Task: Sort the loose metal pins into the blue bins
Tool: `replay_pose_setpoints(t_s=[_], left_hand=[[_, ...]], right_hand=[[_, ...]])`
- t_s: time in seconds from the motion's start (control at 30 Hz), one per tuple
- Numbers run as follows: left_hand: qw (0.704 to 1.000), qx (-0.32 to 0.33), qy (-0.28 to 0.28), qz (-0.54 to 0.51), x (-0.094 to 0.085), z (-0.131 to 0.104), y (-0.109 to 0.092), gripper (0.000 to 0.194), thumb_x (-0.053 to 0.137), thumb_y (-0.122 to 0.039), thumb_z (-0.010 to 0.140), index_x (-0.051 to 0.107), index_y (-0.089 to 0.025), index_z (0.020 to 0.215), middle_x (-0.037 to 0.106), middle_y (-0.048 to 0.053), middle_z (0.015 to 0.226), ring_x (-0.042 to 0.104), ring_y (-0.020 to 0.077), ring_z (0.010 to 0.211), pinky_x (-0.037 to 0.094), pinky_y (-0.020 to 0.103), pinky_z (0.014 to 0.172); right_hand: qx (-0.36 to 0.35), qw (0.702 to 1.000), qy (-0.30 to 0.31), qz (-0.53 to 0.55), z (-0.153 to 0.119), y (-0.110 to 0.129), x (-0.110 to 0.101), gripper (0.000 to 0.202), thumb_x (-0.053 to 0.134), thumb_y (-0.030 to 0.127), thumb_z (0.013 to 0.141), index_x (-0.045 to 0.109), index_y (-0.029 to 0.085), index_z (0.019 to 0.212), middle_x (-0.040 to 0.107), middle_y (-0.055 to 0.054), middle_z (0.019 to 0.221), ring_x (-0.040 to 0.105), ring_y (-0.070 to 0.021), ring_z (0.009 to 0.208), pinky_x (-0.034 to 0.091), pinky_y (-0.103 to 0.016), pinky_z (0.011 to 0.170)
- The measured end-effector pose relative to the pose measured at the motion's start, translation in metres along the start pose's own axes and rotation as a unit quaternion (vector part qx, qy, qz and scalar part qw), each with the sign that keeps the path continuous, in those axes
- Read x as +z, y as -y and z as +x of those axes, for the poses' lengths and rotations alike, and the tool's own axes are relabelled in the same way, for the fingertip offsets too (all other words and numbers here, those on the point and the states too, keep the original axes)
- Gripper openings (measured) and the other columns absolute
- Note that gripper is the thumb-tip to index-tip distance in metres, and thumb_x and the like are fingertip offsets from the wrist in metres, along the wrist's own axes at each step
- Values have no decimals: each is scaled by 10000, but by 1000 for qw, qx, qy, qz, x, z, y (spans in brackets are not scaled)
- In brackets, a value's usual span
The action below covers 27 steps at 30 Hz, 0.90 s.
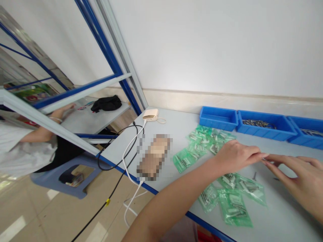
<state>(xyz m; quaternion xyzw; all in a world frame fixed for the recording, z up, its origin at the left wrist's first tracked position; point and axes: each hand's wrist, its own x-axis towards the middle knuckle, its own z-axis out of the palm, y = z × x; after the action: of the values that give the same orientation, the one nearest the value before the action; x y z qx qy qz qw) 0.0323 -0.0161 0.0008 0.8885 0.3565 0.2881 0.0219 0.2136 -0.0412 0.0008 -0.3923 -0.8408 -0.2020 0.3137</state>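
Note:
My left hand (236, 155) and my right hand (300, 174) meet above the right part of the grey table, fingertips pinched together. Something small and dark sits between them, too small to make out. Under and around my left forearm lie several green plastic bags (234, 206) of metal screws and pale plugs. A loose screw (254, 175) rests on the table below my fingers, and another dark piece shows beside my right hand.
Along the wall stand blue bins (218, 118), two holding metal parts. A blurred-out phone (154, 156), a power bank (150, 115) and cables lie to the left. Beyond the frame (101, 85), a person sits on a blue stool (63, 174).

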Motion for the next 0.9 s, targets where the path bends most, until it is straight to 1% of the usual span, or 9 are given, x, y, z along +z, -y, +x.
replay_pose_setpoints(t_s=[0.1,0.2,0.3,0.4,0.47,0.57,0.67,0.77,0.9], left_hand=[[1000,-2,8,-2,0,-1,2,427,326,-405,933,629,-155,768,660,8,683,606,114,674,378,247,690],[1000,-26,5,-10,-12,-2,4,410,326,-383,938,622,-155,770,660,10,718,604,112,718,376,244,723],[996,-92,-9,-8,-40,-4,5,440,294,-387,943,600,-155,730,644,11,696,591,130,716,379,264,726],[993,-115,-13,-6,-80,-18,9,380,319,-386,932,593,-174,777,644,13,770,574,153,799,380,286,779],[990,-137,-9,-12,-107,-39,15,328,325,-377,925,592,-194,869,651,12,897,560,159,896,369,297,845],[977,-212,-17,26,-141,-86,29,330,315,-391,911,593,-217,943,641,13,978,540,185,958,359,325,887],[954,-289,-37,66,-164,-140,43,349,301,-411,900,577,-225,1005,622,24,1065,515,210,1029,357,344,911],[938,-333,-33,89,-181,-186,48,363,302,-425,890,548,-229,1071,595,28,1141,497,216,1074,346,351,943],[929,-363,-1,76,-194,-220,47,392,266,-419,901,501,-236,1156,555,29,1218,453,208,1147,281,375,1023]], right_hand=[[14,1000,10,15,-3,-1,3,293,396,409,882,607,206,873,665,4,689,599,-152,582,396,-308,689],[58,997,38,29,-4,-5,4,304,389,402,884,620,206,899,687,-26,820,627,-163,722,389,-304,719],[91,995,44,5,3,-18,0,295,383,362,895,628,201,915,686,-42,870,622,-172,818,370,-302,738],[124,989,57,-56,18,-47,-6,309,375,370,898,634,204,927,681,-42,883,606,-181,851,341,-302,722],[147,982,69,-99,28,-75,-8,323,369,376,896,638,200,927,677,-50,887,597,-190,845,327,-311,712],[185,966,102,-150,37,-115,-9,328,365,342,889,650,181,907,671,-71,882,582,-208,832,322,-332,706],[181,958,121,-186,36,-137,-10,341,376,371,876,668,197,910,640,-98,1002,555,-241,885,326,-359,707],[178,966,113,-150,24,-128,-17,396,344,457,878,639,236,1024,591,-98,1128,539,-252,963,345,-358,696],[160,979,124,-15,-10,-88,-28,436,366,612,813,611,324,1030,612,-17,1102,557,-231,993,413,-345,692]])
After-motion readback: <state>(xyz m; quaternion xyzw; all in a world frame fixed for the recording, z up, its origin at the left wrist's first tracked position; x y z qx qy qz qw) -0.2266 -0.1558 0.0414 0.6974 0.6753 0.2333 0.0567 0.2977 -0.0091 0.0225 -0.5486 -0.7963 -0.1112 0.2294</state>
